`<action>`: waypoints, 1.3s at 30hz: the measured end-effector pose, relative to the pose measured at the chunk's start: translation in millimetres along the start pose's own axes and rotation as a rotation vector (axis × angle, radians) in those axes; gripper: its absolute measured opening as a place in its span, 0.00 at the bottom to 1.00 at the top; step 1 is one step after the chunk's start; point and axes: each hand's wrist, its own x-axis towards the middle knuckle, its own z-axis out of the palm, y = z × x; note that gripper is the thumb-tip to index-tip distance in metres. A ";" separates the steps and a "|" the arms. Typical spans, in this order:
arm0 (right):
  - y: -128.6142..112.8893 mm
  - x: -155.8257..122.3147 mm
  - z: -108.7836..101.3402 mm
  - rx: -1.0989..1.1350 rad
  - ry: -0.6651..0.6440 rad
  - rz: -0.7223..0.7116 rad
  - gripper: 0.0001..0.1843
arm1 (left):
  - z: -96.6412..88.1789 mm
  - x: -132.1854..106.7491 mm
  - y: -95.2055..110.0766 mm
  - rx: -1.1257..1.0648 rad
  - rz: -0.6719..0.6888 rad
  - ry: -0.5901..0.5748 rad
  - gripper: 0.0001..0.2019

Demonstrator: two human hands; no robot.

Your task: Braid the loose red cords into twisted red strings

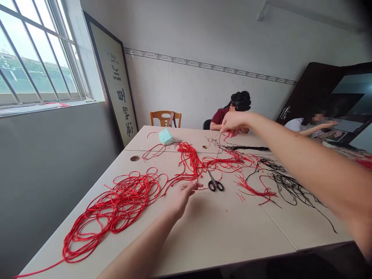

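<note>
My left hand (pixel 186 195) is low over the table with thumb and fingers pinched on a red cord (pixel 203 188). Raised high above the far side of the table, my right hand (pixel 234 122) is closed on a red cord (pixel 219 144) that runs down from its fingers. Whether both hands hold one and the same cord, I cannot tell. Black-handled scissors (pixel 215 184) lie just right of my left hand. Beyond it is a bundle of red braided cords (pixel 190 157). A large loose coil of red cord (pixel 116 205) spreads to the left.
Black cords (pixel 290 186) and short red cords (pixel 255 190) lie on the right of the table (pixel 221 240). A pale green box (pixel 165 136) stands at the far left, near a table hole (pixel 135 158). One person (pixel 221 116) sits opposite, another (pixel 302 124) at right.
</note>
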 end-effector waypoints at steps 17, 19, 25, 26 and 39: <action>96.5 -197.4 150.8 0.297 -0.444 -0.146 0.14 | -16.5 13.2 0.7 -0.330 -0.097 -0.017 0.15; 98.1 -202.3 150.4 0.397 -0.490 -0.143 0.14 | -19.4 13.4 3.4 -0.241 -0.096 0.014 0.14; 99.4 -221.8 145.3 0.834 -0.775 0.157 0.17 | -28.7 16.2 12.4 -0.304 -0.064 -0.035 0.13; 99.1 -223.9 145.0 0.841 -0.774 0.180 0.18 | -29.8 16.5 13.0 -0.313 -0.061 -0.051 0.13; 107.4 -264.9 133.1 0.336 -0.573 -0.004 0.19 | -53.2 26.0 24.7 -0.435 -0.104 0.035 0.09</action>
